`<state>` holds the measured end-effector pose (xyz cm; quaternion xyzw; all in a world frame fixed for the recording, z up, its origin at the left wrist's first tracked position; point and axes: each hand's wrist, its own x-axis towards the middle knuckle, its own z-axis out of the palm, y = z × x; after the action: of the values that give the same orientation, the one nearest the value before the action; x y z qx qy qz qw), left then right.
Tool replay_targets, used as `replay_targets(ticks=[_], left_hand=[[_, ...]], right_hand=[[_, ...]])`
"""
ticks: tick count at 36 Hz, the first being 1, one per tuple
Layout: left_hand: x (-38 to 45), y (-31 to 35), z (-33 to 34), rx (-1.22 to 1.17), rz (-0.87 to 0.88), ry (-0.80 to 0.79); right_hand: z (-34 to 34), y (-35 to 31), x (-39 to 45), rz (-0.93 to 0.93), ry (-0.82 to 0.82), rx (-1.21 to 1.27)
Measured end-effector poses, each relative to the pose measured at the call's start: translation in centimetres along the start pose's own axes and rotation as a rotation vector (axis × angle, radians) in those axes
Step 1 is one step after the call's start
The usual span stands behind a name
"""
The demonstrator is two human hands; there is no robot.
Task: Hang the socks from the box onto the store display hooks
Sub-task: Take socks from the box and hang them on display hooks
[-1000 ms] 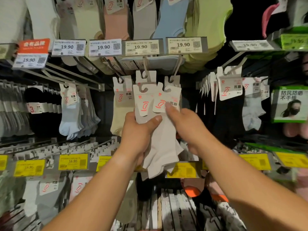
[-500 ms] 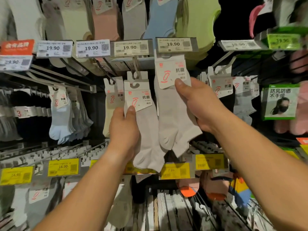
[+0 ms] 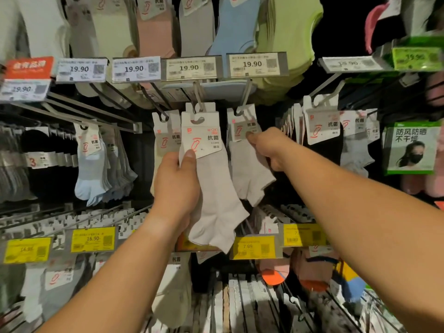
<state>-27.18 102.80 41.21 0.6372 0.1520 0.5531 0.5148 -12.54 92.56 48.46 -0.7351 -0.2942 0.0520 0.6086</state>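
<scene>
My left hand grips a pack of pale grey-white ankle socks with a white card header, held just below the middle display hook. A second pale sock pack hangs with its card on the hook to the right. My right hand pinches that pack at the card's lower edge. A cream pack hangs on the hook to the left. The box is not in view.
Price tags reading 19.90 run along the rail above the hooks. Blue and grey socks hang at left, black and grey ones at right. Yellow price tags line a lower rail of hooks.
My right hand lifted its sock pack up and onto the right hook, then moved deeper with it. My left hand stayed holding the other pack.
</scene>
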Motion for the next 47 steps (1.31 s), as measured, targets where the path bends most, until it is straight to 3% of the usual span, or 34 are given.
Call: replay_targets(ticks=[3,6,8,10,12,16,27,37,42,47], left_hand=[[0.2,0.0,0.5,0.012,-0.011,-0.004],[0.4,0.1,1.1,0.031,0.015,-0.003],[0.3,0.3,1.8,0.04,0.039,-0.013],[0.3,0.1,2.7,0.035,0.073,-0.048],[0.5,-0.1,3.8,0.08,0.111,-0.106],[0.3,1.3,5.6,0.134,0.197,-0.186],[-0.2,2.3,6.8,0.176,0.373,-0.108],[1.7,3.9,7.9,0.138,0.251,-0.072],[1.9,3.2,8.3,0.117,0.111,-0.116],[3.3,2.4,8.7,0.184,0.081,-0.119]], right_hand=[[0.5,0.8,0.7,-0.033,0.027,-0.134],[0.3,0.9,-0.4,-0.207,0.25,-0.327],[0.1,1.0,-2.3,-0.317,0.26,-0.194],[0.5,1.3,-4.6,-0.277,0.105,-0.041],[1.1,1.9,-5.6,-0.295,0.05,-0.06],[1.0,2.7,-5.1,-0.369,0.208,0.067],[-0.6,2.2,-4.9,-0.559,0.29,-0.003],[-1.4,-0.8,-3.0,-0.509,0.238,-0.064],[-1.5,0.0,-2.2,-0.375,0.168,-0.029],[-1.0,0.1,-0.6,-0.249,0.113,-0.057]])
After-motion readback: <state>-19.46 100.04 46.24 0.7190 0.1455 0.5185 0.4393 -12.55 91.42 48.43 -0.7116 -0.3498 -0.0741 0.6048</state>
